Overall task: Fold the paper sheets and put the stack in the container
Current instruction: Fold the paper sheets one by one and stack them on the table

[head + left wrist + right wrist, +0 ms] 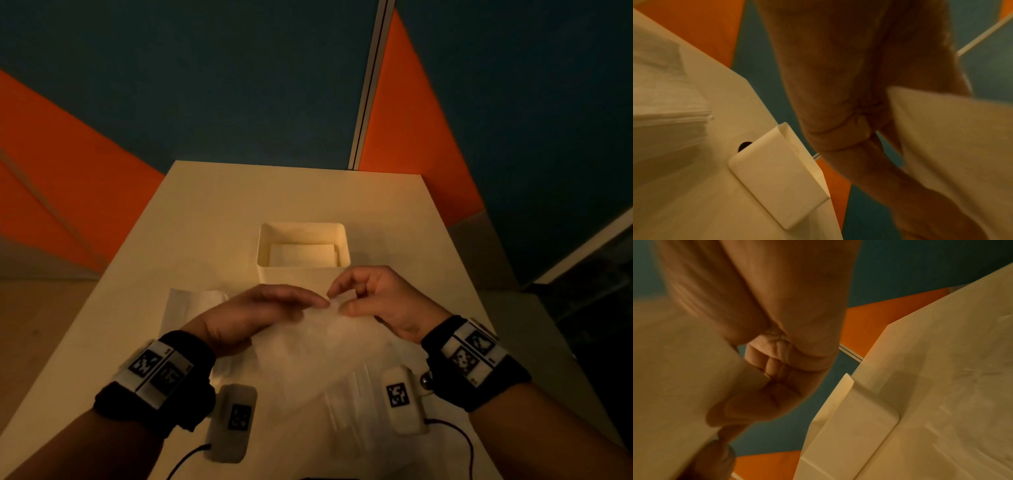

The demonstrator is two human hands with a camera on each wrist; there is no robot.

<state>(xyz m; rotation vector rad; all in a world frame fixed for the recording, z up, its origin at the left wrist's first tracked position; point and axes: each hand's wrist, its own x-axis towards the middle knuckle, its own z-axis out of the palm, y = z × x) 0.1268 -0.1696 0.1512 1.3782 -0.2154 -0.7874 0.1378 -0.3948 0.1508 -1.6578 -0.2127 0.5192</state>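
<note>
Both hands hold up a thin white paper sheet (pixel 318 346) over the near half of the table, and it looks blurred. My left hand (pixel 318 303) and my right hand (pixel 337 301) meet at the sheet's top edge and pinch it there. The sheet (pixel 951 146) hangs beside the left fingers in the left wrist view, and the sheet (pixel 674 369) covers the left side of the right wrist view. Just beyond the hands stands the white square container (pixel 303 270), with a folded paper (pixel 301 255) lying inside. A stack of unfolded sheets (pixel 191 305) lies on the table under the left hand.
The pale table (pixel 291 192) is narrow, with floor to its left and right and orange and teal walls behind. Two small white tagged boxes (pixel 233 421) (pixel 404 401) with black cables lie near the front edge. The container (pixel 777 178) (pixel 849 434) sits close ahead of both wrists.
</note>
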